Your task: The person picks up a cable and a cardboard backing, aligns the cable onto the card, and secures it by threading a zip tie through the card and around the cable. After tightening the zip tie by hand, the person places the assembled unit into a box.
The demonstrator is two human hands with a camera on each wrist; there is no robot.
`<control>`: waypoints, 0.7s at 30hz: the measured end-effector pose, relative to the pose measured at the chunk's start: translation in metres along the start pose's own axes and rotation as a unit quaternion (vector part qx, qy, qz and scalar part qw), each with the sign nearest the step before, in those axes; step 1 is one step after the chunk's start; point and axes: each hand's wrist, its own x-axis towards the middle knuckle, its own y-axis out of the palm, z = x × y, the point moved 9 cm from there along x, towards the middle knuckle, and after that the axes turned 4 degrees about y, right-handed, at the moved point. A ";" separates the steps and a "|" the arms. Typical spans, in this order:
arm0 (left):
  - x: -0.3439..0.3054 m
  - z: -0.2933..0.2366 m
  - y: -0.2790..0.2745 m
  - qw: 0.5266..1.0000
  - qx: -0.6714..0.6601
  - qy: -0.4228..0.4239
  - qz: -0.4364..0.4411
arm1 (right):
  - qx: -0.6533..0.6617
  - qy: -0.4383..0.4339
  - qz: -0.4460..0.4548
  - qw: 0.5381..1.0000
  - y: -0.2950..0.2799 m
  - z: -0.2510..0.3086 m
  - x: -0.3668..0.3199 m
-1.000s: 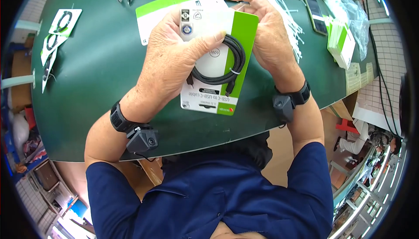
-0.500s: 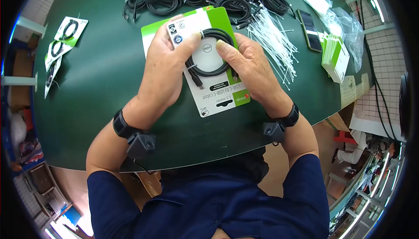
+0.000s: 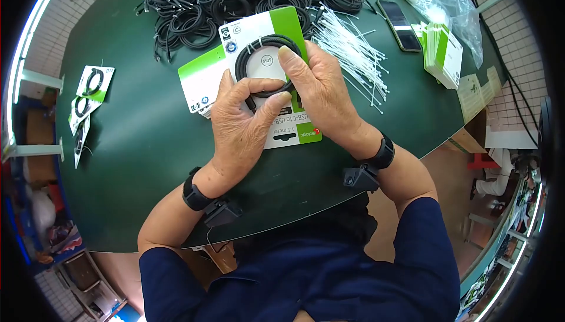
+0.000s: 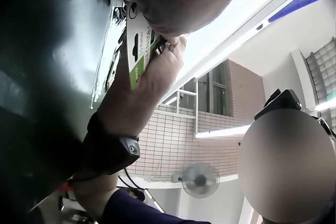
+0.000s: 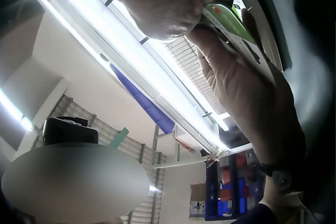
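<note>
A black braided USB-C cable [image 3: 241, 67] lies coiled on a green-and-white packaging card [image 3: 288, 20], with small white ties around the coil. My left hand [image 3: 238, 130] pinches the coil's lower edge between thumb and forefinger. Along the card's right side, my right hand [image 3: 329, 92] grips it, thumb pressed over the coil and the other fingers behind. Part of the card's printing is hidden by the left hand. Behind its left side, more green-and-white cards [image 3: 197, 80] show. The card's edge [image 4: 137, 50] also appears between the hands in the left wrist view.
A heap of black coiled cables [image 3: 218, 4] spreads along the far side of the green table [image 3: 141, 116]. White cable ties [image 3: 353, 57], a phone [image 3: 400, 25], stacked cards [image 3: 444, 57] and plastic bags [image 3: 462, 13] lie to the right. Carded cables [image 3: 91, 89] lie at the left.
The left hand has moved from the card's upper left down to the coil's lower edge. The right hand has come from behind the card to grip its right side, thumb on the coil.
</note>
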 end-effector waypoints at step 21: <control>0.011 -0.022 -0.040 0.975 -0.180 -0.004 -0.129 | 0.070 -0.001 0.016 0.997 -0.010 0.008 0.002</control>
